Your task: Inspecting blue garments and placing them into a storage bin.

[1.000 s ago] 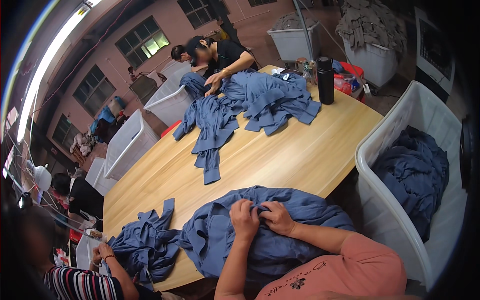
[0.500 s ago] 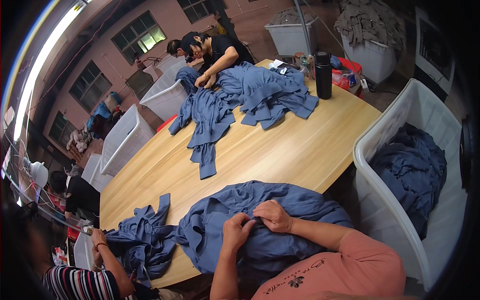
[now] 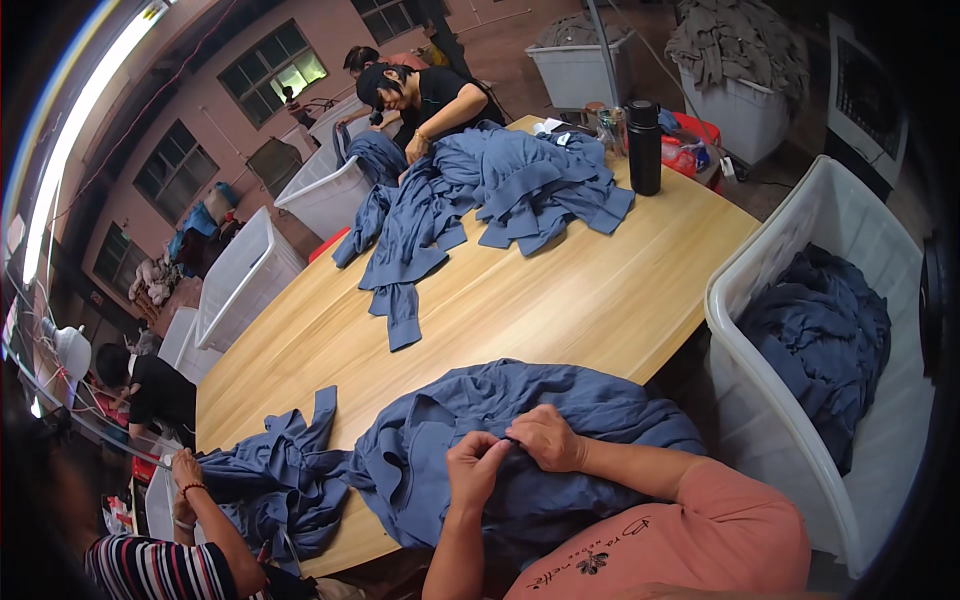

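Note:
A blue knit garment (image 3: 425, 455) lies bunched in a heap at the near edge of the wooden table. My left hand (image 3: 475, 470) is closed in a pinch on its fabric, thumb against fingers. Close beside it, my right hand (image 3: 548, 438) is curled over the same garment and also pinches it. The two sets of fingertips nearly meet, with a small fold or edge of cloth between them. What exactly lies under the fingertips is too small to make out.
At left, a person in a striped top handles another blue garment (image 3: 270, 480). Across the table (image 3: 560, 300), a person in black works at a pile of blue garments (image 3: 530, 180). A black bottle (image 3: 644, 150) stands near the far edge. A white bin (image 3: 775, 400) on the right holds blue cloth.
My hands stay at the same spot on the garment, the right one slightly turned. Across the table, the person's hand and the garment there have shifted; someone behind has straightened up.

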Demonstrator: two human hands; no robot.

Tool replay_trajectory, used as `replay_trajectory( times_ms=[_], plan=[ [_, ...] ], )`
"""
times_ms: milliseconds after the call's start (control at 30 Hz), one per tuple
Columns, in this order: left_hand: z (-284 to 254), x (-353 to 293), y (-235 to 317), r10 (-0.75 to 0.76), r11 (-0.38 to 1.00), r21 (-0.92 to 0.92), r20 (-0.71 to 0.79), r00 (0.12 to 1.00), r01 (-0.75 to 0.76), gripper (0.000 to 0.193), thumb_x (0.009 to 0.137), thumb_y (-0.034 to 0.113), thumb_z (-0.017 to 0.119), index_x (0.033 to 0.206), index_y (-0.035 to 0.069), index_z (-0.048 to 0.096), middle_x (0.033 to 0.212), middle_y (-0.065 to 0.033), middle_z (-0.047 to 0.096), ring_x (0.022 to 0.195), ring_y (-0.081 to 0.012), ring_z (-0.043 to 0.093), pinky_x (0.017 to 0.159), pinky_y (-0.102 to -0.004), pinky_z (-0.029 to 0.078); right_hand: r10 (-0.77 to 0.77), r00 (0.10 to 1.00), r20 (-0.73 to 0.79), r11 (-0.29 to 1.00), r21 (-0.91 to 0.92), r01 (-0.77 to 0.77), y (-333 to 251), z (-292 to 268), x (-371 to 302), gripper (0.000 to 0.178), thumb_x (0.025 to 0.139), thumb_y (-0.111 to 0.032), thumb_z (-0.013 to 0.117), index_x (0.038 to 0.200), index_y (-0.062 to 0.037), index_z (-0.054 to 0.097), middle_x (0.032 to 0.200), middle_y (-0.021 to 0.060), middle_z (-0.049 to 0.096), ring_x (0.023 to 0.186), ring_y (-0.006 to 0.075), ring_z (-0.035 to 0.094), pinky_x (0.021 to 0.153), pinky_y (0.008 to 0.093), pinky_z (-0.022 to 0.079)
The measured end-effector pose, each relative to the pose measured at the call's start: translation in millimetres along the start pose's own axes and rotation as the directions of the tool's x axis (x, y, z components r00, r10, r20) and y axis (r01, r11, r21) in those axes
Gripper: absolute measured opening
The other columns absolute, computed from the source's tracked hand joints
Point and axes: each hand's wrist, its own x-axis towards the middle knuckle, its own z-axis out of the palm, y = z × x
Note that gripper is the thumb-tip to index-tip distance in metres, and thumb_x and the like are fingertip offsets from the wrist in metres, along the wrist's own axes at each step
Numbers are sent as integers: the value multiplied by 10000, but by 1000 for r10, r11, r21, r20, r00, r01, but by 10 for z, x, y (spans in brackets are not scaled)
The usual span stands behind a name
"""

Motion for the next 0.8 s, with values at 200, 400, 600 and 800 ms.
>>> replay_trajectory(
  times_ms=[200, 400, 600, 800],
  plan=[
    [35, -82, 1, 165, 957, 257, -94, 982, -136, 108, 752, 21, 679, 713, 8, 580, 616, 26, 542, 566, -33, 452, 508, -192, 370, -54, 998, -23, 998, -19, 53, -29, 11, -9, 307, 722, -71, 607, 1026, -38, 583, 912, 77, 613, 868, 224, 591, 773, 365, 409],
    [69, -99, -18, 154, 963, 226, -30, 988, -143, 94, 759, 26, 675, 735, 3, 587, 594, 9, 540, 574, -48, 475, 523, -207, 394, -70, 998, 5, 996, -48, 70, -38, -17, -14, 251, 721, -83, 615, 968, -43, 589, 894, 67, 599, 866, 219, 583, 800, 373, 400],
    [17, 147, -141, 294, 803, 516, 89, 952, -297, 103, 736, 13, 638, 834, 31, 614, 895, -111, 632, 744, -253, 607, 654, -327, 479, -87, 996, -11, 994, -69, 86, -49, -21, -20, 191, 731, -68, 596, 920, -43, 589, 883, 64, 587, 870, 214, 572, 823, 379, 392],
    [39, 515, -274, 292, 521, 664, 452, 843, -536, 180, 670, 67, 599, 835, 100, 662, 831, -88, 628, 911, -287, 560, 743, -418, 445, -53, 999, -10, 994, -95, 51, -47, -10, -12, 187, 727, -51, 583, 914, -41, 580, 871, 79, 580, 835, 230, 565, 815, 395, 398]
  ],
)
